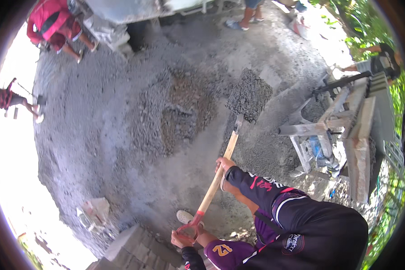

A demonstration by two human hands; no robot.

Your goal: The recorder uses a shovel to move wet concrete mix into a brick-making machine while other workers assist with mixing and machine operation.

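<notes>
A shovel (212,187) is held by both hands in the near middle of the scene, its blade end pointed far and slightly right. Its red handle (197,217) is gripped by the left hand (181,239); the pale wooden shaft is clasped by the right hand (224,164), whose grip is closed around it farther along. The blade is covered by a heap of wet-looking grey mix (250,94); whether the ground is touched by it cannot be told. A gravelly mound (180,114) is seen left of the blade. A wooden stand (337,123) is placed to the right, grey blocks (141,249) are stacked near left, and a whitish sack (94,212) is seen beyond them.
</notes>
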